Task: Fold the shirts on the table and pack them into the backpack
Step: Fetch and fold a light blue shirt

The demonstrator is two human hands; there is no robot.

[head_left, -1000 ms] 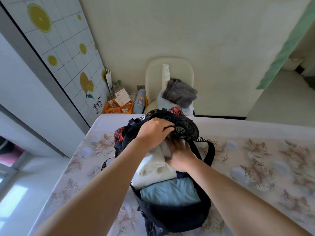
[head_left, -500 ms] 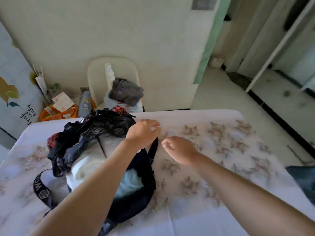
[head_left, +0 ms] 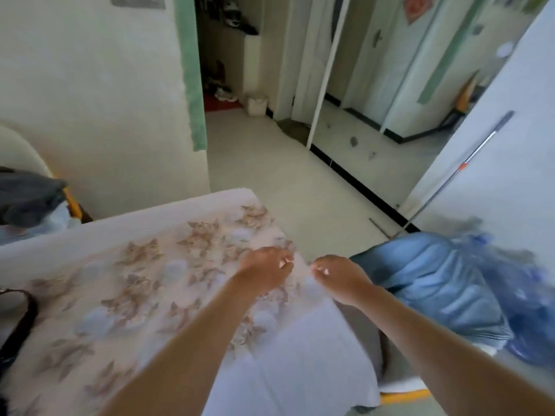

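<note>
My left hand (head_left: 264, 271) and my right hand (head_left: 339, 277) hover side by side over the right edge of the table (head_left: 120, 280). Both hold nothing, with fingers loosely curled. Just right of my right hand, off the table, lies a crumpled pile of blue shirts (head_left: 435, 283) on a low seat. The picture there is blurred. Of the black backpack only a strap (head_left: 21, 319) shows at the far left edge; its body and the clothes in it are out of view.
A floral cloth covers the table. A cream chair (head_left: 18, 151) with a grey cloth (head_left: 27, 196) stands behind the table at the left. A mop pole (head_left: 450, 175) leans on the white wall at the right. Bare floor and a doorway lie beyond.
Both hands have left the backpack and moved right across the table to its right edge. My view swung right, so the backpack slid out of frame and the blue shirts appeared.
</note>
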